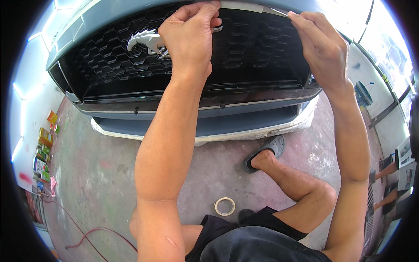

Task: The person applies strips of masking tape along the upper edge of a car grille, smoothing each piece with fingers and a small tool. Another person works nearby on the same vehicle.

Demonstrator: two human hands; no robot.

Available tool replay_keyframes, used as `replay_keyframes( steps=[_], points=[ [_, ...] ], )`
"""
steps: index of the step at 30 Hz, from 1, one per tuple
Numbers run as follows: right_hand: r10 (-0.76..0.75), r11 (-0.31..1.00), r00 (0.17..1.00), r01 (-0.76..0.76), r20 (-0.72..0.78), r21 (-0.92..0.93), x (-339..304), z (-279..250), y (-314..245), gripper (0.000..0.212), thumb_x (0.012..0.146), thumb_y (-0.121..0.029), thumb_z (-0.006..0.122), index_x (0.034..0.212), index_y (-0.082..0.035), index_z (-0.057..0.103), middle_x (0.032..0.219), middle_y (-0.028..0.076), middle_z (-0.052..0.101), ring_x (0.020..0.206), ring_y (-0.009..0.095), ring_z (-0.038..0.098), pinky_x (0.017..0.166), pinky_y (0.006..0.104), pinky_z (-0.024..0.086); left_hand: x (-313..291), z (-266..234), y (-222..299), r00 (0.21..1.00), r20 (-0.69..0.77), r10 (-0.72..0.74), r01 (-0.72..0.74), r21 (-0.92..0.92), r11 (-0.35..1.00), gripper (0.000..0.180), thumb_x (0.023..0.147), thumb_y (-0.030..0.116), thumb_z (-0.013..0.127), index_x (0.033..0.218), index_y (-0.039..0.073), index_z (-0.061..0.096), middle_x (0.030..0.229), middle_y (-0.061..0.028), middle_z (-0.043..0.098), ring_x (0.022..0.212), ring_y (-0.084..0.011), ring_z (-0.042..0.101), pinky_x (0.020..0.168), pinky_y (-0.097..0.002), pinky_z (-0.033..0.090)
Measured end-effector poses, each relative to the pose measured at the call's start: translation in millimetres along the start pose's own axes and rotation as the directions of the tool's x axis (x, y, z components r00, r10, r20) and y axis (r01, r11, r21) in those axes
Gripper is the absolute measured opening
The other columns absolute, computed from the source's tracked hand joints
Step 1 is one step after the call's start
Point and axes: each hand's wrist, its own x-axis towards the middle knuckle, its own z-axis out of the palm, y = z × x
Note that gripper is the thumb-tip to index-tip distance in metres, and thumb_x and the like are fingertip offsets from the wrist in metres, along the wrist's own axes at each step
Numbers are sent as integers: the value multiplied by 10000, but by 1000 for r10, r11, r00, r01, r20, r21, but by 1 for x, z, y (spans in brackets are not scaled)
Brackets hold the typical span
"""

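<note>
Head view: pale tape strip (244, 6) along black honeycomb grille (244, 48).

Both hands are raised to the top edge of a black honeycomb grille (262, 48) set in a grey-blue car bumper (205, 126). The left hand (188, 37) pinches a strip of pale masking tape (242, 6) along that edge, partly covering a chrome horse emblem (144, 40). The right hand (321, 46) presses the same strip further along. A roll of masking tape (224, 206) lies on the concrete floor (100, 174) between the person's knees. Spray cans (42, 153) stand by the wall.
</note>
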Motion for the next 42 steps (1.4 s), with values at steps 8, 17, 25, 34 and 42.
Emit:
replay_keyframes(
  steps=[8, 17, 25, 34, 42],
  points=[
    [12, 999, 998, -10, 60, -36, 5, -5, -2, 189, 935, -35, 731, 1116, -65, 776, 1031, 91, 745, 840, 233, 739, 743, 294, 599, 2, -1, -1, 999, 5, 33, -33, 25, 999, 139, 893, 139, 821, 974, 37, 771, 867, -43, 746, 774, -114, 684, 728, -247, 509],
    [-7, 999, 999, 8, 32, -39, 5, -3, 7, 172, 931, -29, 724, 1090, -71, 772, 1011, 77, 736, 831, 240, 736, 735, 305, 600, -2, 1, -1, 996, 19, 87, -88, 43, 995, 186, 874, 159, 849, 973, 24, 767, 881, -58, 748, 766, -124, 690, 713, -243, 515],
    [-22, 999, 1000, 21, 8, 23, 5, -1, -4, 216, 923, -16, 736, 1131, -65, 761, 1016, 96, 742, 847, 239, 741, 723, 292, 598, 0, -2, 0, 999, 16, 46, -46, 23, 999, 193, 881, 179, 831, 967, 18, 768, 884, -62, 751, 773, -130, 697, 717, -257, 515],
    [4, 997, 996, 3, -87, 77, 23, 8, -23, 185, 836, 44, 670, 1002, -4, 734, 896, 135, 686, 763, 300, 699, 652, 373, 569, 2, -3, -5, 997, 41, 70, -70, 17, 997, 203, 848, 133, 866, 978, 8, 772, 880, -65, 760, 767, -125, 699, 700, -241, 518],
    [-21, 997, 998, 25, -53, 74, 28, 2, -21, 121, 856, 35, 677, 958, 0, 732, 873, 129, 680, 745, 284, 694, 638, 359, 566, 4, -3, -4, 997, 55, 52, -53, 8, 999, 183, 850, 117, 863, 969, 8, 778, 857, -54, 757, 759, -114, 698, 684, -229, 513]
  ],
)
